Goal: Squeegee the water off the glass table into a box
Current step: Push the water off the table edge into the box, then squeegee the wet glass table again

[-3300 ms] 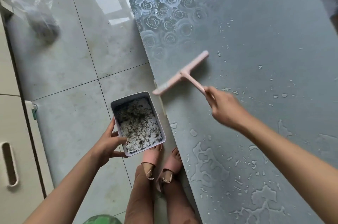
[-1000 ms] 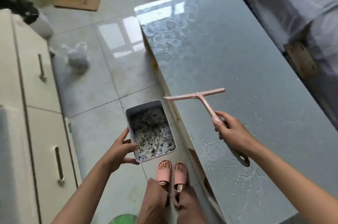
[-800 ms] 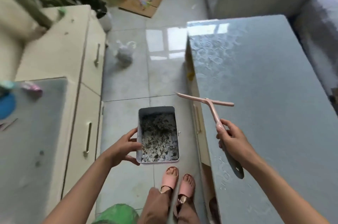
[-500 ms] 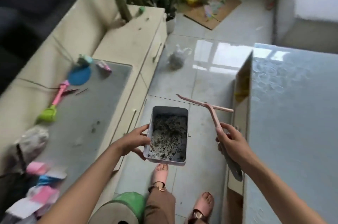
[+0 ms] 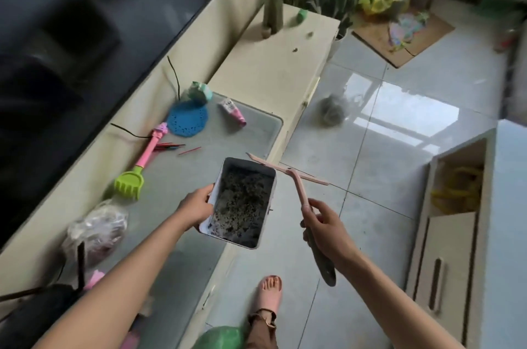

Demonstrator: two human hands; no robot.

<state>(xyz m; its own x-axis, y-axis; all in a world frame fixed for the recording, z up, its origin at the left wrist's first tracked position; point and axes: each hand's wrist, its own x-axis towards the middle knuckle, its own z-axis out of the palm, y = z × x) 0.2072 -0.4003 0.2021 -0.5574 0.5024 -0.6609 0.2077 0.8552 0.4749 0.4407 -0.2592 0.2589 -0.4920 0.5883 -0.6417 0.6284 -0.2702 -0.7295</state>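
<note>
Since a moment ago she has swung round from the glass table (image 5: 512,220), which now shows only as a strip far to the right of the box (image 5: 268,206). Box and squeegee (image 5: 299,189) have come with her. Both are held in the air over the floor, at the edge of a low cabinet (image 5: 265,69) with a glass top that runs away to the left of the box.

Her left hand (image 5: 196,206) grips the box by its left wall, thumb over the rim and fingers curled beneath, forearm reaching forward. The box tips slightly and holds dark, wet-looking grit. Her right hand (image 5: 322,223) is closed round the squeegee's handle just right of the box, with the grey tail of the handle poking out below the wrist. The blade hovers past the box's far right corner, touching nothing.

To my eye the scraping is finished or paused and she is carrying things off. Whether water remains on the table I can't tell. Next she needs a level spot for the box, kept flat so nothing slops out. A toy rake (image 5: 129,183) and other clutter lie to its left.
</note>
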